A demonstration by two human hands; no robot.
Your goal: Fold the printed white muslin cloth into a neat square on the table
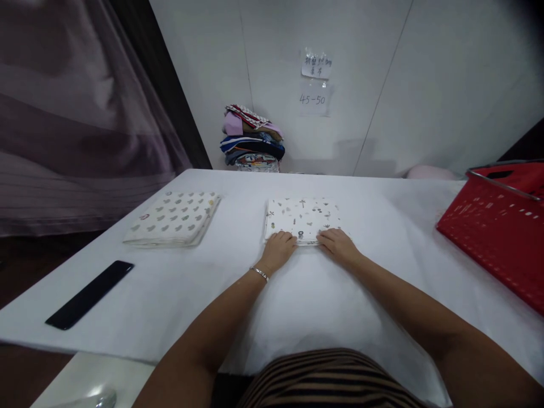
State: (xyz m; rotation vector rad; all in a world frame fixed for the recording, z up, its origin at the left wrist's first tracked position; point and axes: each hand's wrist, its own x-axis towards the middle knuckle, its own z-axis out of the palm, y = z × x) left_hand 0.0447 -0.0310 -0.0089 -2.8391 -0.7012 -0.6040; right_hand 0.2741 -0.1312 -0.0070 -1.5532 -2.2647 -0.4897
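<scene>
A folded white cloth with small grey and brown prints lies flat on the white table, straight in front of me. My left hand rests on its near left edge, fingers bent over the fold. On the near edge further right is my right hand, its fingers close together on the cloth. The thumbs are mostly hidden, so whether either hand pinches the layers is hard to see. To the left lies another folded cloth, cream with rows of grey-green prints; neither hand touches it.
A long dark flat object lies at the table's left. A red basket with a metal handle stands at the right edge. Behind the table is a stack of folded fabrics by the wall, where paper signs hang. A curtain hangs at left.
</scene>
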